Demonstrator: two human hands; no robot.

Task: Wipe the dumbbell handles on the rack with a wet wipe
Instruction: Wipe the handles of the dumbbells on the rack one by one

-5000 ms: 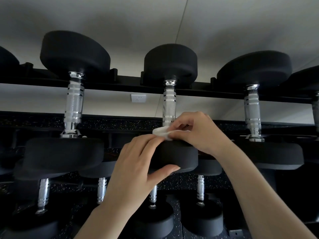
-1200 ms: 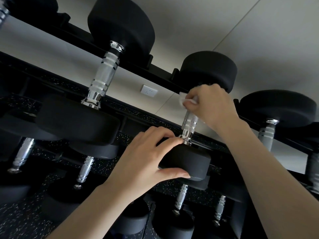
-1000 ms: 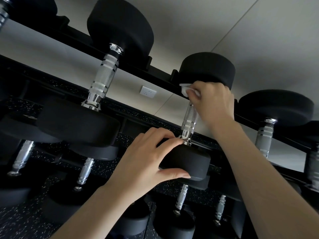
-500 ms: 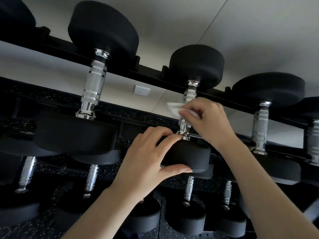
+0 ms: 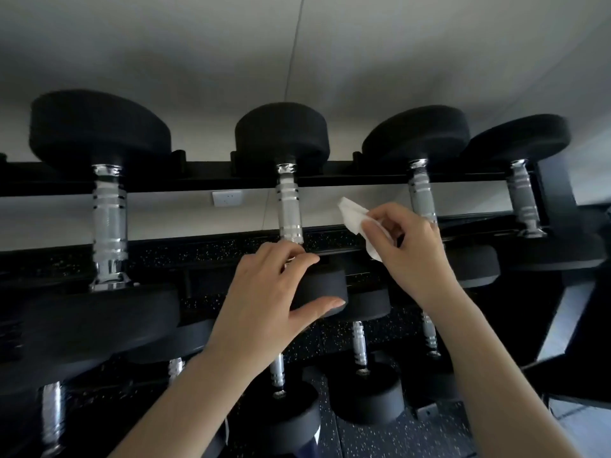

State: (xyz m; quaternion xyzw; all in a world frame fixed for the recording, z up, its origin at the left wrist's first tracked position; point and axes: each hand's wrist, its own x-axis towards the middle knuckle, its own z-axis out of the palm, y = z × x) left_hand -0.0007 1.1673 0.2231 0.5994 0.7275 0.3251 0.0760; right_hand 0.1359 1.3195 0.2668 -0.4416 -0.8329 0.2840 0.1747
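Observation:
Black dumbbells with chrome handles lie across the top tier of a black rack (image 5: pixel 205 175). My left hand (image 5: pixel 264 295) grips the near black head (image 5: pixel 322 289) of the middle dumbbell, whose bare handle (image 5: pixel 289 206) shows above it. My right hand (image 5: pixel 408 249) pinches a crumpled white wet wipe (image 5: pixel 355 216), held in the air just right of that handle and apart from it. Right behind the hand stands the neighbouring dumbbell's handle (image 5: pixel 421 196), partly hidden by my fingers.
A bigger dumbbell with a chrome handle (image 5: pixel 109 223) sits to the left, and another handle (image 5: pixel 524 200) at the far right. Several smaller dumbbells fill the lower tier (image 5: pixel 360 348). A white wall socket (image 5: pixel 227 198) shows behind the rack.
My right hand slid the wipe down the middle handle, then came off it and moved right. My left hand kept its grip on the near head. The view levelled out.

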